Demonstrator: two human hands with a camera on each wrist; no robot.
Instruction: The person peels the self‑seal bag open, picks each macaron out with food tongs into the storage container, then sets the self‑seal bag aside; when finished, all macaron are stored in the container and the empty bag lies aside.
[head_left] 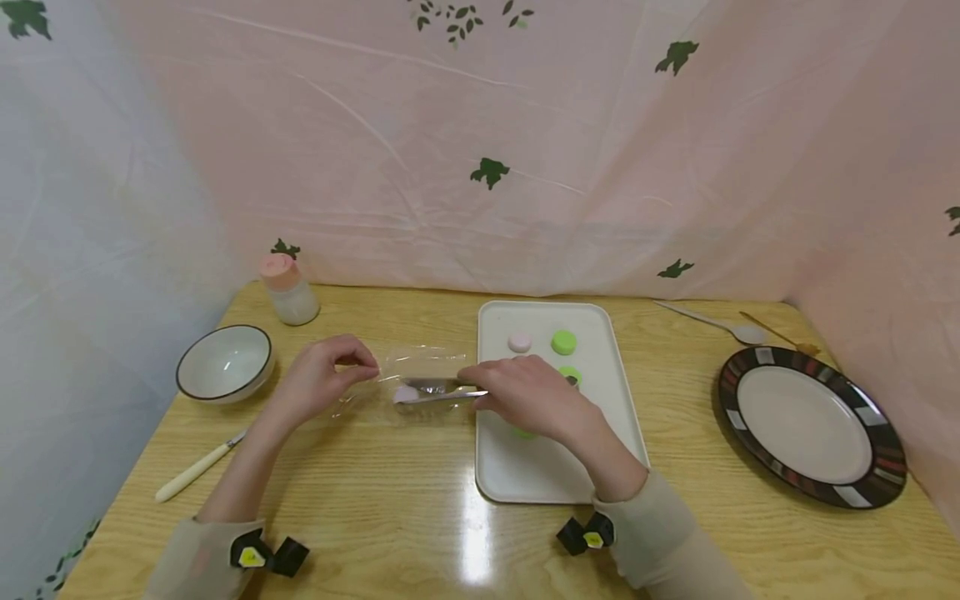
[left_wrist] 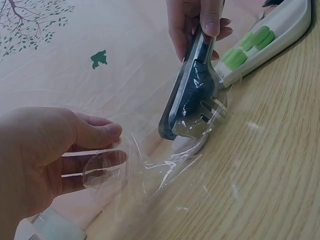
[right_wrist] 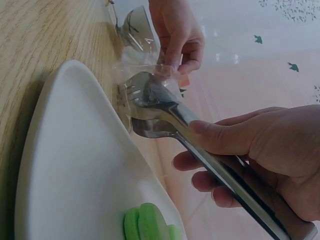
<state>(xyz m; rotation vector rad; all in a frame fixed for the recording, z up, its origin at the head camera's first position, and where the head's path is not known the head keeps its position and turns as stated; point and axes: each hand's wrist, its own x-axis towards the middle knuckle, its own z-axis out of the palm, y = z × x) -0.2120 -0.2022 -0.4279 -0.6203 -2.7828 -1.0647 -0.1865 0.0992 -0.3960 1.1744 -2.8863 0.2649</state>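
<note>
A clear plastic bag (head_left: 427,358) is pinched at its edge by my left hand (head_left: 318,379), thumb against fingers. Metal tongs (right_wrist: 185,130) are gripped in my right hand (head_left: 536,396), which reaches over the tray from the right. Their heads are inside the bag, as the left wrist view shows plastic (left_wrist: 160,175) around them. A pale pink macaron (head_left: 405,394) lies by the tong tips within the bag; whether the tongs still pinch it I cannot tell. Below my right hand, the white tray (head_left: 517,479) bears green macarons (head_left: 564,342) and another pink macaron (head_left: 520,341), some partly hidden.
On the left are a dark-rimmed bowl (head_left: 225,362), a jar with a pink lid (head_left: 288,292) and a cream-handled knife (head_left: 197,472). To the right stand a dark-rimmed plate (head_left: 806,425), a pale spoon (head_left: 746,333) and a thin brownish utensil (head_left: 802,347). Cloth hangs behind the table.
</note>
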